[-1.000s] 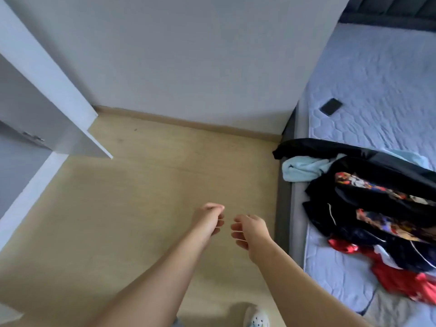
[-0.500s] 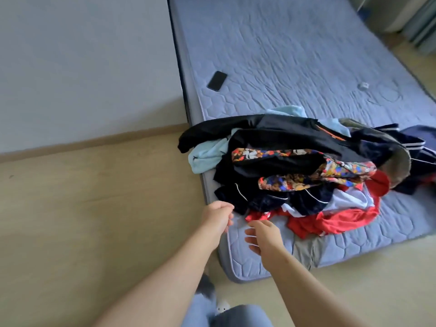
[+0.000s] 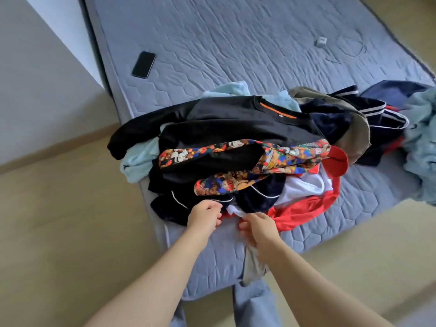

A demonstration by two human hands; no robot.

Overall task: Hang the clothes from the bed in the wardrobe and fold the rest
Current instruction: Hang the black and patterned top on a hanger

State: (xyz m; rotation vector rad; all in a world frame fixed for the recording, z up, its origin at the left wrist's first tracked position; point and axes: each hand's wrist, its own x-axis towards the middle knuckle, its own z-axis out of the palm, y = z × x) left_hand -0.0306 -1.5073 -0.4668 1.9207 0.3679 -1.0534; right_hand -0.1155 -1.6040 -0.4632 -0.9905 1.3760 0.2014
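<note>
A pile of clothes [image 3: 236,147] lies on the near corner of the bed [image 3: 236,43]: a black sweatshirt [image 3: 236,123] on top, a cartoon-print garment [image 3: 271,156], a navy piece with white piping [image 3: 179,204], and a red and white jacket [image 3: 304,201]. My left hand [image 3: 204,217] hovers at the navy piece's near hem, fingers loosely curled and holding nothing. My right hand [image 3: 257,228] reaches the white cloth at the pile's near edge; its fingertips touch the cloth, and a grip is not visible.
A black phone [image 3: 144,64] lies on the mattress near the wall. A small white object [image 3: 321,41] and a thin cable sit at the far side. More navy and light blue clothes [image 3: 420,142] spread to the right. Wooden floor [image 3: 59,232] surrounds the bed corner.
My view has swung from the floor by the wardrobe door to the bed. Both hands have moved forward from mid-air to the near edge of the pile.
</note>
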